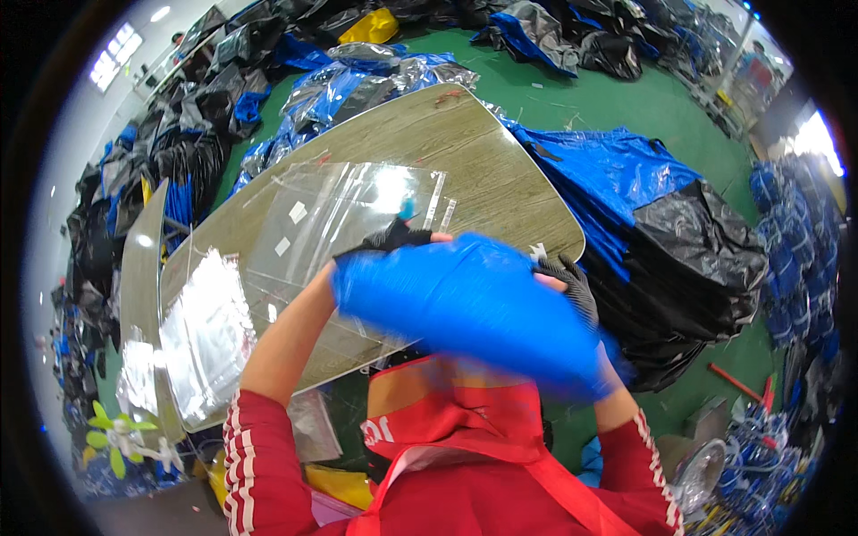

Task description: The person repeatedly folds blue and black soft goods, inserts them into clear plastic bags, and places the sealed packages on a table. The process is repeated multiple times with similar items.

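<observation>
Both hands hold a blue bundle up above the near edge of the worktop, its outline blurred. The left hand, in a dark glove, has its grip clamped on the bundle's upper left end. The right hand, gloved too, clasps the right end. Clear bags lie flat on the worktop behind; a shiny stack sits at the left.

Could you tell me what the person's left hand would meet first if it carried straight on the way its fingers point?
Probably the clear plastic bag spread on the wooden table, just beyond the dark-gloved left hand; depth is unclear.
</observation>
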`<control>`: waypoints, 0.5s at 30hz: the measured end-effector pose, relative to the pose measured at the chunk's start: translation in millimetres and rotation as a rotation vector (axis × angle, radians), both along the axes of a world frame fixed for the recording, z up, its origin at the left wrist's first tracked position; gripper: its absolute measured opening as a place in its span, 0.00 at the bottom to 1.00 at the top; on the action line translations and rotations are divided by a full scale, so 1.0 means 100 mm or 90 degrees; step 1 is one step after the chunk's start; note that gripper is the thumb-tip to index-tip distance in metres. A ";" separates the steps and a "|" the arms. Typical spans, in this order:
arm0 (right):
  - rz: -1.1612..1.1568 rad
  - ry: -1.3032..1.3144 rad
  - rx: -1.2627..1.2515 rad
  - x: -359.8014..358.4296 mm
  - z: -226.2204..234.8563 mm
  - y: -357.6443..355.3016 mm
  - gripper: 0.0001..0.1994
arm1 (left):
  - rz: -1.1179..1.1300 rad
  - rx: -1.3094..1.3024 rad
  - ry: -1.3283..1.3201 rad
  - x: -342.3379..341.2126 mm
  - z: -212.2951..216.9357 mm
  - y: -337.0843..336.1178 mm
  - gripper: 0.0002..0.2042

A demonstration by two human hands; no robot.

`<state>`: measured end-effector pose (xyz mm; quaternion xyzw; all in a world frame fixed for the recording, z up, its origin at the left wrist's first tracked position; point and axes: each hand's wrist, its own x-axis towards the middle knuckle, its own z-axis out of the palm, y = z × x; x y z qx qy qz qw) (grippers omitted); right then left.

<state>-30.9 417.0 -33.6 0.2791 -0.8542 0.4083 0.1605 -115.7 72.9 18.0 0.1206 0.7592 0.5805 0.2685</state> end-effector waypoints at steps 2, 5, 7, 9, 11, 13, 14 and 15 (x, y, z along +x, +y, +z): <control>0.145 -0.415 -0.452 0.26 -0.02 0.15 0.16 | 0.162 0.045 0.109 0.46 -0.10 0.19 0.24; -0.083 -0.510 -0.303 0.54 -0.16 0.29 0.24 | 0.334 0.064 0.136 1.14 -0.42 0.60 0.22; -0.048 -0.770 -0.481 0.62 -0.26 0.35 0.29 | 0.329 -0.067 0.091 1.39 -0.55 0.70 0.28; -0.066 -0.799 -0.462 0.62 -0.32 0.38 0.31 | 0.239 -0.254 0.148 1.42 -0.52 0.69 0.31; -0.051 -0.781 -0.461 0.56 -0.33 0.38 0.34 | 0.096 -0.453 0.217 1.26 -0.35 0.59 0.33; -0.046 -0.775 -0.457 0.50 -0.30 0.35 0.34 | 0.166 -0.397 0.230 0.98 -0.11 0.57 0.28; -0.064 -0.760 -0.463 0.48 -0.28 0.33 0.34 | 0.218 -0.587 0.509 0.88 -0.02 0.59 0.26; -0.047 -0.787 -0.457 0.47 -0.25 0.30 0.34 | 0.180 -0.458 0.612 0.75 0.03 0.66 0.26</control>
